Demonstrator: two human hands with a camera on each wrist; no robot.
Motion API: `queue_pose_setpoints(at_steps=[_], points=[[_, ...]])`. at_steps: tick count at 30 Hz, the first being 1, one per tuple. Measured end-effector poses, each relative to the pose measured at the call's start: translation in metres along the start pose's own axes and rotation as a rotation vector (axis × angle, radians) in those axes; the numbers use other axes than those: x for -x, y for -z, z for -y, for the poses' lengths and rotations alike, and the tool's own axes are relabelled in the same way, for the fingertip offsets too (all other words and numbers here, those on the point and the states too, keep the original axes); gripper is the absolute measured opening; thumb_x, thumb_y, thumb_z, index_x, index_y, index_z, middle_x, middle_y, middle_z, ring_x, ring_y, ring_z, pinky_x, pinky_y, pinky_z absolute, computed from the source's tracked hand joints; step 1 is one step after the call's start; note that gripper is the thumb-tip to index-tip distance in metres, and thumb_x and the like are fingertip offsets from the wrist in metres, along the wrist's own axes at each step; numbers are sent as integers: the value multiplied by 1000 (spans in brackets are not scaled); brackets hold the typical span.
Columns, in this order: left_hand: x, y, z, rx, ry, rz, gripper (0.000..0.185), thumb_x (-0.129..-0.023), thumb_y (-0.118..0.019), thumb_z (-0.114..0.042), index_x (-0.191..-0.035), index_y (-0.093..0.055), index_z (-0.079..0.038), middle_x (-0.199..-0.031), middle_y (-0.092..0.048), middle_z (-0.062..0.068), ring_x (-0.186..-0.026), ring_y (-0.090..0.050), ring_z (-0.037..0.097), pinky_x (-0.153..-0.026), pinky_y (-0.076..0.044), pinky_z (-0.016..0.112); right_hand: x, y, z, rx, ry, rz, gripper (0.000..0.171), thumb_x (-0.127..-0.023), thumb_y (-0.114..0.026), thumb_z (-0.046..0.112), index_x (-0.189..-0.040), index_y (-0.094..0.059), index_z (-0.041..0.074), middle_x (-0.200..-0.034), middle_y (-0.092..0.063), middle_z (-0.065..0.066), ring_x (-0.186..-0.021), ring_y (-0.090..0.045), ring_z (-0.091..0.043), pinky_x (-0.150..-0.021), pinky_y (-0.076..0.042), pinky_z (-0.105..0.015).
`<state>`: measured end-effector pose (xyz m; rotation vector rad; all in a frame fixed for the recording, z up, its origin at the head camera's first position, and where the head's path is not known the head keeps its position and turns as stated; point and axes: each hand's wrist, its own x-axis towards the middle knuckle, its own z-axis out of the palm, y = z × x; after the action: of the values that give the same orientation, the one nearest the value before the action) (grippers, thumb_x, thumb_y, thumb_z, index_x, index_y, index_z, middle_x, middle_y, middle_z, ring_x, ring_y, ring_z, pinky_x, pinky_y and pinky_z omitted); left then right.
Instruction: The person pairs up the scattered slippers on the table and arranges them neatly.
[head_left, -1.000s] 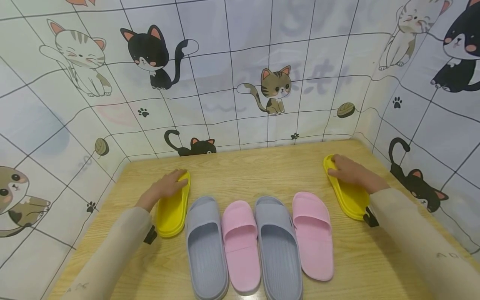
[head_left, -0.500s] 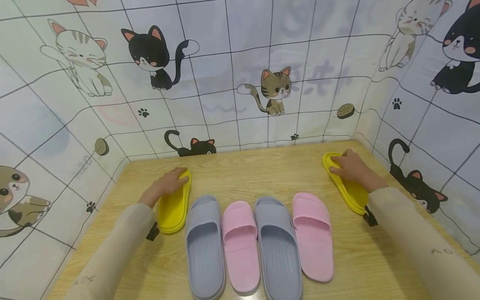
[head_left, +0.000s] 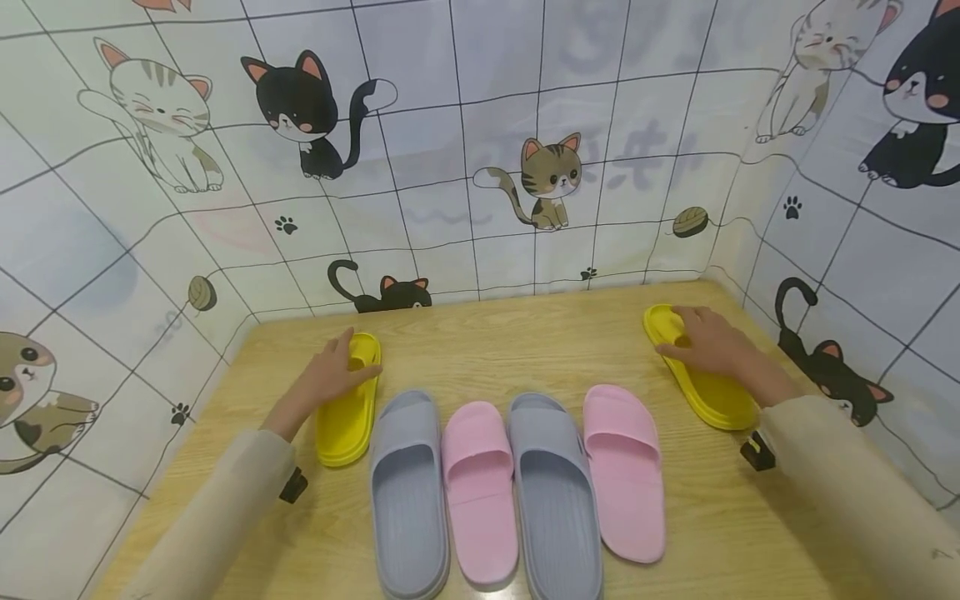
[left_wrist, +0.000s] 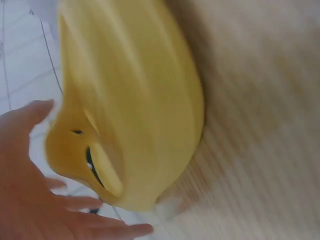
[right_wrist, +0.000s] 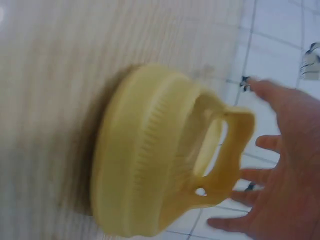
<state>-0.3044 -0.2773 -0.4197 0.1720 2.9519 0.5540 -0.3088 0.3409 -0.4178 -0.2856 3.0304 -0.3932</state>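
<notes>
On the wooden table's left side lies a yellow slipper (head_left: 347,425), its toe away from me. My left hand (head_left: 327,375) hovers over its strap, thumb and fingers spread. In the left wrist view, those fingers (left_wrist: 80,202) stand apart around the strap end of the slipper (left_wrist: 155,110). The matching yellow slipper (head_left: 723,400) lies far right, angled with its toe to the left. Over its strap end is my right hand (head_left: 708,342), hiding part of it. The right wrist view has the slipper (right_wrist: 145,160) flat on the table, with loosely extended fingers (right_wrist: 256,176) beside the strap.
Between the yellow slippers, a row alternates grey slipper (head_left: 411,500), pink slipper (head_left: 480,508), grey slipper (head_left: 558,508) and pink slipper (head_left: 632,500). Cat-print walls (head_left: 450,200) enclose the wooden table (head_left: 517,342) at the back and both sides.
Both hands have loosened from the yellow slippers and their fingers have spread. The left slipper shifted slightly away from me. The grey and pink slippers stayed put.
</notes>
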Motion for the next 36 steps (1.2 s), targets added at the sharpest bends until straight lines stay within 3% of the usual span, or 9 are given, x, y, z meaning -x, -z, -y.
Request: queue_pose_setpoints(at_steps=[2, 6, 11, 14, 18, 22, 29, 36], points=[[10, -1, -3, -9, 26, 22, 109, -96, -63, -54, -162, 0, 5, -161, -15, 44, -142, -26, 69, -121, -17, 75, 10, 1, 4, 30, -19, 8, 91, -97, -65, 48, -158, -25, -6, -157, -21, -46, -141, -27, -65, -108, -30, -82], [27, -5, -8, -32, 84, 74, 113, -95, -64, -54, -162, 8, 2, -158, -12, 50, -134, -36, 72, -114, -31, 76, 33, 0, 11, 50, -66, 26, 88, -95, -68, 39, -160, -23, 0, -158, -11, -47, -141, -20, -69, -102, -30, -85], [45, -10, -12, -54, 107, 74, 107, -96, -63, -55, -167, 6, -15, -159, -14, 47, -117, -55, 67, -98, -50, 72, 58, -4, 18, 56, -64, 1, 75, -95, -70, 33, -154, -36, 2, -156, -24, -45, -136, -33, -68, -98, -38, -84], [54, -11, -19, -61, 102, 60, 105, -95, -66, -54, -167, 3, -21, -160, -13, 46, -113, -56, 69, -93, -51, 74, 66, -6, 23, 43, -73, -8, 72, -93, -71, 30, -148, -40, -5, -150, -38, -42, -129, -47, -63, -95, -46, -78], [62, -11, -28, -74, 95, 63, 105, -94, -68, -51, -168, -1, -20, -160, -15, 47, -120, -48, 74, -95, -45, 80, 70, -9, 25, 46, -43, 24, 71, -93, -71, 27, -143, -43, -16, -140, -49, -43, -122, -53, -60, -97, -48, -73], [63, -11, -32, -98, 74, 55, 102, -95, -68, -48, -168, -3, -18, -159, -21, 46, -118, -49, 74, -94, -46, 79, 69, -16, 18, 40, 33, 57, 64, -95, -67, 20, -141, -45, -19, -139, -50, -44, -126, -50, -62, -103, -44, -73], [54, -12, -26, -127, 51, 42, 99, -97, -65, -45, -168, -1, -18, -160, -21, 44, -120, -48, 73, -95, -47, 77, 60, -18, 4, 1, 156, 24, 61, -97, -67, 17, -141, -47, -19, -139, -53, -43, -124, -54, -61, -102, -45, -71], [40, -9, -22, -143, 69, 51, 99, -97, -64, -47, -168, 0, -19, -161, -22, 42, -123, -47, 73, -95, -48, 76, 49, -15, 1, -10, 176, 46, 58, -98, -65, 17, -141, -47, -18, -142, -50, -43, -126, -52, -62, -104, -43, -72]])
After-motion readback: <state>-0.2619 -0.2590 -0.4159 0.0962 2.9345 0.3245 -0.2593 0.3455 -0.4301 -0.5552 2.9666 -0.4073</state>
